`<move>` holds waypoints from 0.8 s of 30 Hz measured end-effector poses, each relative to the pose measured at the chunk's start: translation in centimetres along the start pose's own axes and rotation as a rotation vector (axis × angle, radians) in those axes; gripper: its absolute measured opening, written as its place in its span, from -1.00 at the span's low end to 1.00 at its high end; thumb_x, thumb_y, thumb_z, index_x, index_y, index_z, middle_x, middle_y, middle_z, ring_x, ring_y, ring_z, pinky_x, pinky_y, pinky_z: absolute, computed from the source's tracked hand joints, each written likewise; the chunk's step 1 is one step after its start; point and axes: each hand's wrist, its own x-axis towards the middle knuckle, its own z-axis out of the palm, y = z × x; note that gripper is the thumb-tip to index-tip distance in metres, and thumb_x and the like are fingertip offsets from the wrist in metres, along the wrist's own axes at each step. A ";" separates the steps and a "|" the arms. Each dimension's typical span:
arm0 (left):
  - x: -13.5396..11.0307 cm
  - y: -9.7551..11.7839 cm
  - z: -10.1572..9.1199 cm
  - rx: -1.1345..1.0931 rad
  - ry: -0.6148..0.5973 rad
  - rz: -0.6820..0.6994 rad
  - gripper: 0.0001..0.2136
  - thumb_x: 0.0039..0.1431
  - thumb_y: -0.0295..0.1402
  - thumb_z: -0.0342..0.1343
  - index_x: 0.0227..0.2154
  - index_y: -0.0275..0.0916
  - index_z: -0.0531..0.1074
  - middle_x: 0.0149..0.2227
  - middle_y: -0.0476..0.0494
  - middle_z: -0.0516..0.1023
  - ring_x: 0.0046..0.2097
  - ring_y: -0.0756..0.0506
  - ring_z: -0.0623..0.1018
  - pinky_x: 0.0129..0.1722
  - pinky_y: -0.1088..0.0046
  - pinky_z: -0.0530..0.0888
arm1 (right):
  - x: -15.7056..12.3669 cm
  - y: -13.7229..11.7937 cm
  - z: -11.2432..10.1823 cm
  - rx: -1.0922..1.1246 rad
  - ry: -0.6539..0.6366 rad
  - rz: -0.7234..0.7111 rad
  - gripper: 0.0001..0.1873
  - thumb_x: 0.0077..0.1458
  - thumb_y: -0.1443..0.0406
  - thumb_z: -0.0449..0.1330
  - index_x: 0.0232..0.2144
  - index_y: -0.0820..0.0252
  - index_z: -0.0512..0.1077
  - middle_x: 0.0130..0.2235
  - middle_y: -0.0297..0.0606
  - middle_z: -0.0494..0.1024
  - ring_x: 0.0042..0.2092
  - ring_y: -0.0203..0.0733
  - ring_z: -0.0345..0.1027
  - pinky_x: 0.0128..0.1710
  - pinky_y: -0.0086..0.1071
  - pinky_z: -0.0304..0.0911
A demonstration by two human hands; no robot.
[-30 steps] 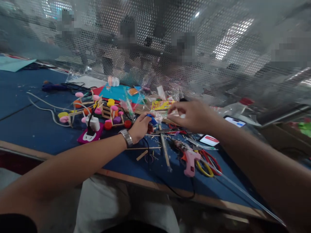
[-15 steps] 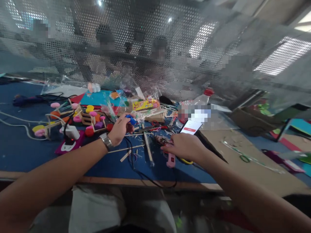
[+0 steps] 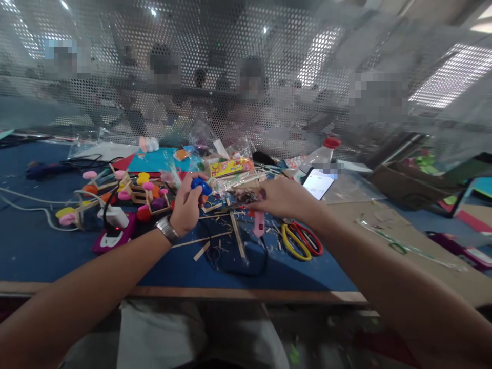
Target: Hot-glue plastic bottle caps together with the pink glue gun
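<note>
My left hand [image 3: 187, 205], with a metal watch on its wrist, is closed around a smooth blue lump [image 3: 201, 186], perhaps clay. My right hand [image 3: 286, 199] grips a pink glue gun [image 3: 259, 224] from above. The gun's handle with a red switch points down toward me, its dark cord trailing from the end. A brownish, grubby part [image 3: 246, 196] sticks out left of my right fingers. Scissors with yellow and red handles [image 3: 302, 241] lie below my right hand. Thin wooden sticks [image 3: 237, 233] and scraps are scattered between my hands.
A stick model with colourful discs [image 3: 144, 192] and a purple power strip [image 3: 115, 233] are on the left. Behind are a yellow packet [image 3: 226, 167] and clear plastic. A phone [image 3: 318, 183], a bottle [image 3: 323, 154] and a cardboard sheet [image 3: 400, 230] lie to the right.
My right hand has moved up and left with the glue gun, which uncovers the scissors' handles. The left hand still holds the blue lump, now turned more into view.
</note>
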 end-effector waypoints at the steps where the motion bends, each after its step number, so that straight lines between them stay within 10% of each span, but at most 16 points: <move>1: 0.0 -0.1 -0.2 0.009 -0.004 0.062 -0.84 0.22 -0.47 -0.02 -0.19 -0.22 0.41 -0.53 0.04 0.34 -0.52 0.05 0.36 -0.51 0.57 0.32 | 1.4 -0.3 -0.1 0.017 -0.025 -0.042 -0.48 0.08 -0.20 0.19 -0.48 0.08 0.54 -0.42 -0.15 0.59 -0.31 -0.02 0.45 -0.40 -0.28 0.11; 10: 0.1 -0.9 -1.3 0.015 0.044 0.280 -0.81 0.24 -0.44 -0.02 -0.12 -0.20 0.40 -0.32 -0.04 0.44 -0.46 0.06 0.41 -0.47 0.54 0.39 | 10.8 -2.1 0.3 -0.041 -0.236 -0.390 -0.55 -0.06 -0.07 0.39 -0.35 0.18 0.62 -0.34 -0.19 0.63 -0.30 -0.14 0.43 -0.35 -0.33 0.15; 24: -0.1 -1.1 -0.9 0.028 -0.003 0.238 -0.80 0.24 -0.45 -0.03 -0.13 -0.21 0.42 -0.27 -0.09 0.44 -0.41 0.05 0.41 -0.45 0.55 0.41 | 13.2 -0.2 1.0 -0.048 -0.317 -0.454 -0.51 -0.08 -0.09 0.38 -0.26 0.14 0.65 -0.29 -0.19 0.65 -0.23 -0.08 0.47 -0.28 -0.32 0.21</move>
